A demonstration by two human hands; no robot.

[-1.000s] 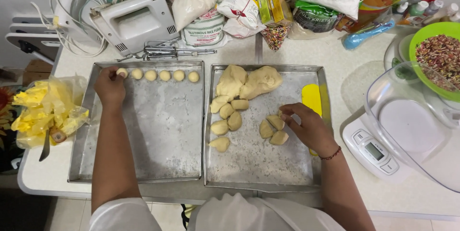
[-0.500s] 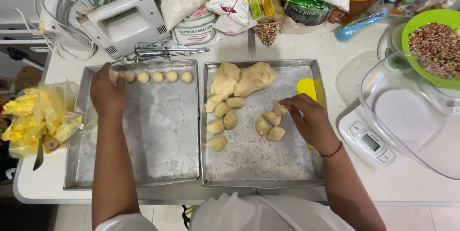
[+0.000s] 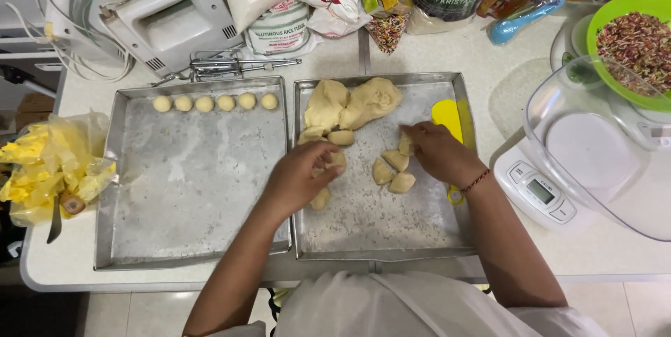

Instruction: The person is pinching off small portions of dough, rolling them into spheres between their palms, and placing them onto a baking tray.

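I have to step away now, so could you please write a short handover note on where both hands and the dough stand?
Left hand: over the right tray, fingers on a cut dough piece; grip unclear.
Right hand: touching a dough piece beside the yellow scraper.
Done: six dough balls lined along the left tray top edge.
Left: several cut pieces and the big dough lump remain unrolled on the right tray.

Dull floured metal tray, matt dough
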